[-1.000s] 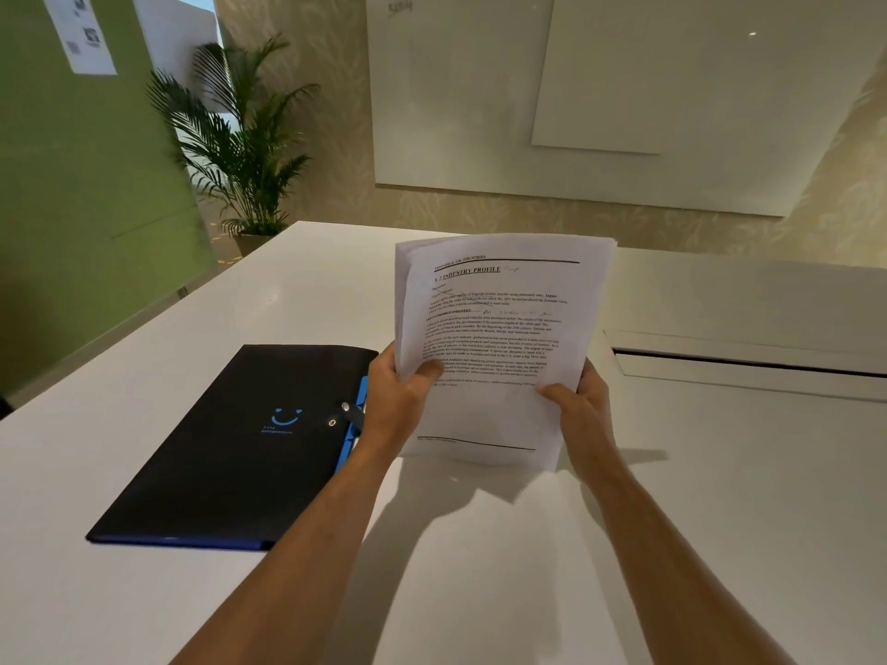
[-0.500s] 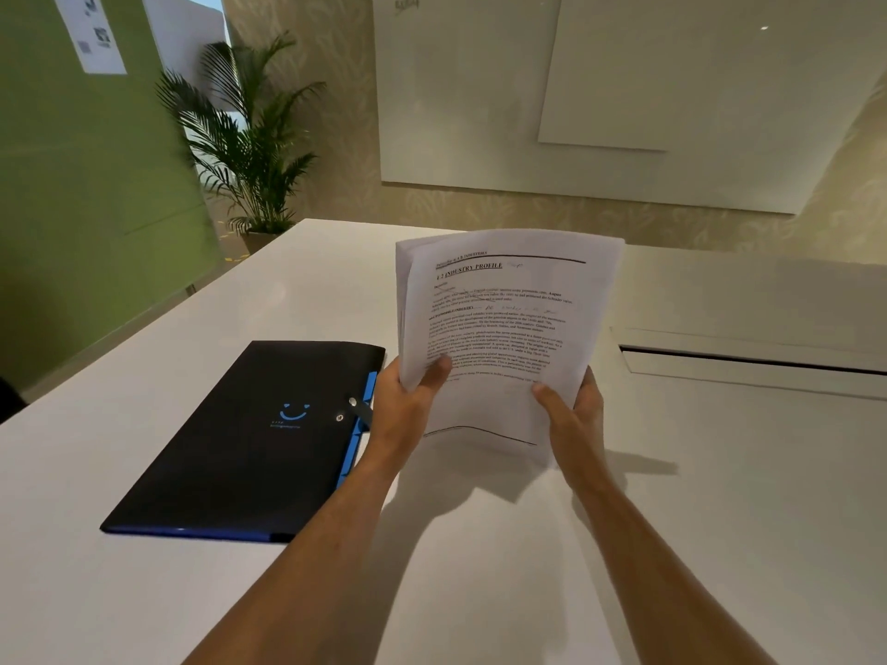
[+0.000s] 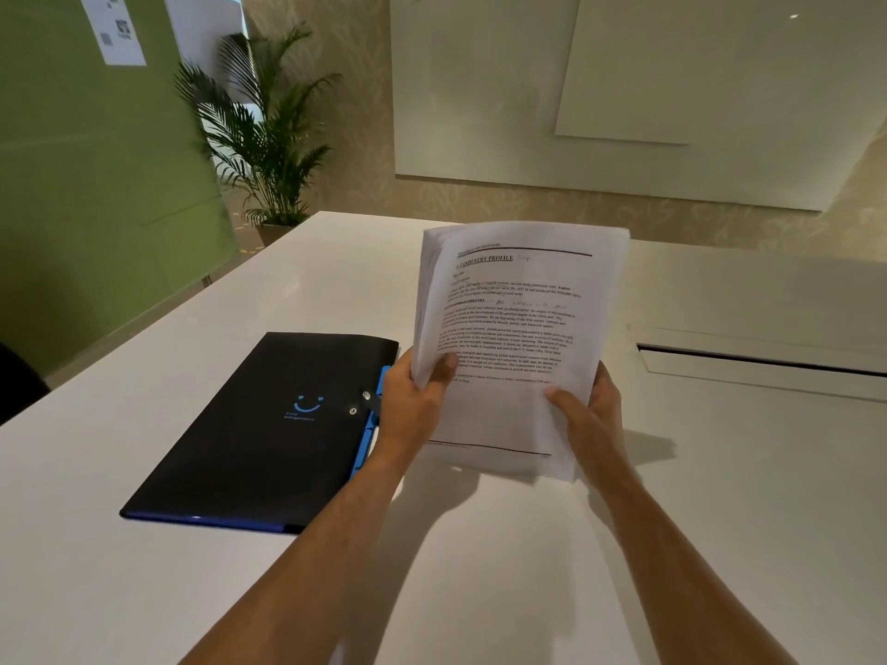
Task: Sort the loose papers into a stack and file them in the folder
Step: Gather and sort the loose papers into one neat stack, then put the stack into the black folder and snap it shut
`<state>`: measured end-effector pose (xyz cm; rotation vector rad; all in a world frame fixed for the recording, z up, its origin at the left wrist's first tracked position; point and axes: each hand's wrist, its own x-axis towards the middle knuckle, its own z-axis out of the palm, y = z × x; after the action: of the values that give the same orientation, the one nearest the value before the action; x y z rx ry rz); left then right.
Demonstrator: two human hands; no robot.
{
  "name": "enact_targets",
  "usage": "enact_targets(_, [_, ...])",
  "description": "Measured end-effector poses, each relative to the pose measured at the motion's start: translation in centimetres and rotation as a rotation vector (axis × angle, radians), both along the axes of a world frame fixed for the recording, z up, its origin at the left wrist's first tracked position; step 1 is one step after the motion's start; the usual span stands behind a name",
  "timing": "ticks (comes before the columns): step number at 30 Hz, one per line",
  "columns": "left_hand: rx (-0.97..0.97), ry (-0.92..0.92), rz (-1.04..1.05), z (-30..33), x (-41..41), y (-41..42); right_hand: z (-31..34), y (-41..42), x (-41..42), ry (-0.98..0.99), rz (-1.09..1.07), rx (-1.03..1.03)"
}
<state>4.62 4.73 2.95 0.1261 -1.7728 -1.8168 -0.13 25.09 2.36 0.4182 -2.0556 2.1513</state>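
Note:
A stack of printed white papers (image 3: 513, 328) stands upright over the white table (image 3: 720, 496), its lower edge near or on the tabletop. My left hand (image 3: 413, 405) grips the stack's left side, thumb on the front page. My right hand (image 3: 588, 415) grips its lower right side, thumb also in front. The sheets fan slightly at the upper left. A closed black folder (image 3: 259, 424) with a blue smile logo, a snap strap and blue edges lies flat to the left of my left hand.
A long slot with a recessed flap (image 3: 763, 362) runs across the table at the right. A potted palm (image 3: 264, 136) stands beyond the far left corner, beside a green partition (image 3: 86, 184). White boards (image 3: 624, 88) hang on the far wall.
The stack has dropped slightly towards the table between my hands, and both hands have shifted their grip a little. The folder has not moved.

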Motion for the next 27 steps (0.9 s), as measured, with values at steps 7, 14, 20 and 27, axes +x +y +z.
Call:
enact_targets(7, [-0.104,-0.107,0.062,0.5,-0.2,-2.4,0.7,0.1,-0.9,-0.111,-0.018,0.011])
enact_targets(14, [-0.734,-0.450,0.532,-1.5,0.7,-8.5,-0.4,1.0,-2.1,-0.348,-0.039,-0.026])
enact_targets(20, [-0.778,-0.664,0.433,-3.5,1.6,-9.9,-0.6,0.8,-2.1,-0.437,-0.002,-0.039])
enact_targets(27, [-0.894,-0.645,0.364,-5.1,1.1,-9.9,-1.7,0.8,-2.2,-0.457,0.029,-0.053])
